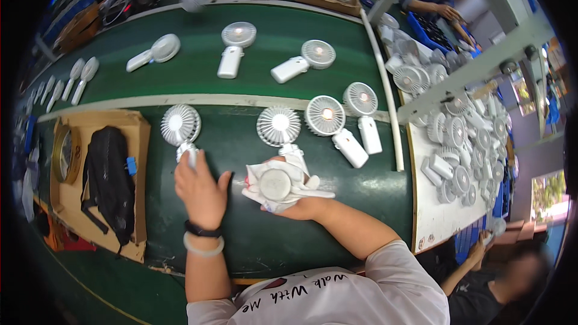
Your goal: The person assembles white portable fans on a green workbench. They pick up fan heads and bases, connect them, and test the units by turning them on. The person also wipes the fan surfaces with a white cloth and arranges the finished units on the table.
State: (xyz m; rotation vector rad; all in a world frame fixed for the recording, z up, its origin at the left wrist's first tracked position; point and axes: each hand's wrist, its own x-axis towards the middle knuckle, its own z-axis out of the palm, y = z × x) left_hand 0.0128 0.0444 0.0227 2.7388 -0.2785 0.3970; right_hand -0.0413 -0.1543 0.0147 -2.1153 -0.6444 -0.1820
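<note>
My left hand (201,195) lies over the handle of a white handheld fan (180,125), fingers curled on it and thumb held apart; most of the handle is hidden. In my right hand (304,207) is a bunched white cloth (301,192) with a round, pale grey disc (275,185) on top. Just beyond that cloth lies a second handheld fan (279,125), its handle running down to the cloth's far edge. Farther right rest two more white fans, one (326,115) with its handle angled toward me and another (361,99) beside it.
Several fans, among them one (239,36), lie on the green conveyor belt (198,78) beyond a pale rail. A cardboard box (141,174) with a black bag (111,174) stands left. Fans crowd a white table (430,222) at right. Other people work at far right and lower right.
</note>
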